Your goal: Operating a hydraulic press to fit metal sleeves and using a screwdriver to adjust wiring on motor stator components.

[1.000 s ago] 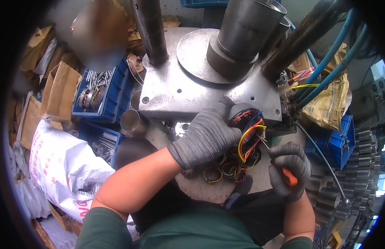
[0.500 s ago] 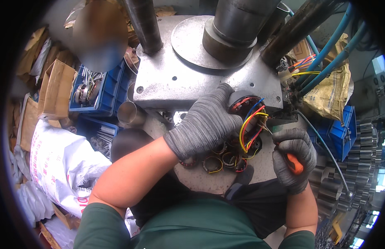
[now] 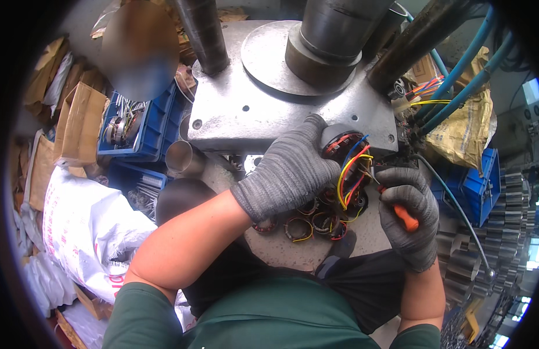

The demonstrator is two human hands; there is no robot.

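Head view: both hands in grey knit gloves, working at a round stone-coloured worktop point(image 3: 292, 247) just below the steel base plate point(image 3: 246, 116) of a press. Left hand point(image 3: 289, 171) closed over the top and left side of a small wound coil unit point(image 3: 345, 145), holding it at the plate's front edge; red, blue and yellow leads point(image 3: 351, 174) loop out from it. Right hand point(image 3: 409, 218) clenched around an orange-handled screwdriver point(image 3: 404, 216), its tip pointing up-left toward the leads; whether it touches them, cannot tell. More wound coils point(image 3: 307, 224) lie on the worktop beneath the left wrist. Blue bins point(image 3: 147, 125) of metal parts to the left, beside a white sack point(image 3: 83, 227). Blue hoses point(image 3: 467, 75) upper right.
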